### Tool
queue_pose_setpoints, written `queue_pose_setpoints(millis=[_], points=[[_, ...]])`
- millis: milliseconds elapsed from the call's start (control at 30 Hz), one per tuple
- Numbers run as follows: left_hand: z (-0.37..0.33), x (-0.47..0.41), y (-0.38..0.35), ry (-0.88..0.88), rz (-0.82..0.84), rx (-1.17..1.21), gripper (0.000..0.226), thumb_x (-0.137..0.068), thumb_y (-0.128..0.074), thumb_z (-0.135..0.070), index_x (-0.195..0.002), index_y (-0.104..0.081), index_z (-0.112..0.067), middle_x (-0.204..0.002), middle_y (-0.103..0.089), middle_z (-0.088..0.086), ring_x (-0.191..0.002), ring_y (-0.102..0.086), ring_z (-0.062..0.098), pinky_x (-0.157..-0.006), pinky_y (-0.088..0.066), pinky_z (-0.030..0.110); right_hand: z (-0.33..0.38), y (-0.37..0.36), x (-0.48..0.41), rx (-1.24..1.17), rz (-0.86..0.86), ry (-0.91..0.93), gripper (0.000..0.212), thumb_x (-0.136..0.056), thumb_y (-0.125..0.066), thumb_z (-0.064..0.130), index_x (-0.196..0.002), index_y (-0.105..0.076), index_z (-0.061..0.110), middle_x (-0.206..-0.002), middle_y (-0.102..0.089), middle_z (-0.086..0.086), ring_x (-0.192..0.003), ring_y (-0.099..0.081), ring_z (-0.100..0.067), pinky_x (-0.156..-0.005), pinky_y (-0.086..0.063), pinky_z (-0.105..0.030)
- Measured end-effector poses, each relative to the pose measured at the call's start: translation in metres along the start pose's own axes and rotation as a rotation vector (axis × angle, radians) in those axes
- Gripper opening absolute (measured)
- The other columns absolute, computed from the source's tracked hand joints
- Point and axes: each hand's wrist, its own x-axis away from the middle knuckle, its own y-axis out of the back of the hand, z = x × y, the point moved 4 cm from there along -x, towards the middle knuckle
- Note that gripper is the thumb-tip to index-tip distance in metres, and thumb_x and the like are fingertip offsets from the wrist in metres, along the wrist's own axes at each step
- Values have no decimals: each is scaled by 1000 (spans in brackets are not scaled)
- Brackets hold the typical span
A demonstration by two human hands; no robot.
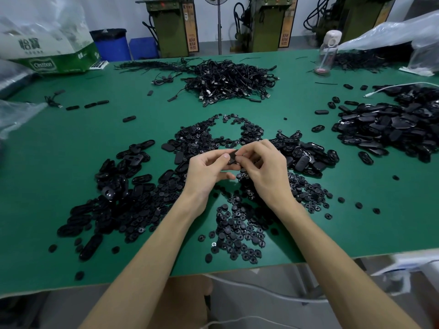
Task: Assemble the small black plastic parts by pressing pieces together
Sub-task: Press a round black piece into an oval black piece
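Note:
Both hands meet above the middle of the green table [71, 162]. My left hand [209, 172] and my right hand [261, 167] together pinch one small black oval plastic part [232, 157] between thumbs and fingertips; fingers hide most of it. Beneath and around the hands lie heaps of loose black pieces: small round discs [240, 231] close to me, oval shells [118, 186] at the left, and more oval shells [306, 157] just right of the hands.
A big pile of black oval parts [399, 129] fills the right side. A tangle of black cables [228, 79] lies farther back. A clear bottle [326, 55], plastic bags [389, 32] and a green-white sack [47, 43] line the far edge.

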Motion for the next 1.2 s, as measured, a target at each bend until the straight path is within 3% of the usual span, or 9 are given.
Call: queue_pose_setpoints(millis=[400, 900, 1000, 1200], points=[[1, -1, 0, -32, 5, -65, 22, -103, -58, -5, -119, -74, -2, -108, -74, 25, -82, -67, 21, -75, -58, 32, -1, -2, 0, 37, -1, 13, 5, -95, -70, 5, -96, -72, 10, -92, -61, 1, -82, -56, 6, -75, -40, -6], [1, 0, -3, -104, 45, -92, 27, -100, -63, -1, -126, -70, 0, -102, -79, 15, -85, -76, 21, -81, -62, 30, 2, -1, 0, 52, 0, 12, 6, -94, -69, 6, -95, -69, 11, -92, -61, -1, -81, -55, 3, -75, -41, -8], [0, 0, -2, -125, 8, -96, 23, -98, -66, 0, -119, -73, 0, -101, -79, 11, -87, -76, 20, -76, -61, 27, 5, -1, 1, 25, 18, 44, 5, -94, -70, 6, -96, -72, 10, -94, -62, -1, -82, -58, -3, -76, -42, -9], [0, -2, 3, -145, -37, -116, 18, -98, -67, -1, -114, -74, -1, -90, -76, 10, -73, -70, 15, -70, -58, 24, 8, 0, 2, 18, 22, 48, 23, -95, -63, 2, -106, -78, 15, -103, -60, -1, -91, -58, -7, -77, -41, -9]])
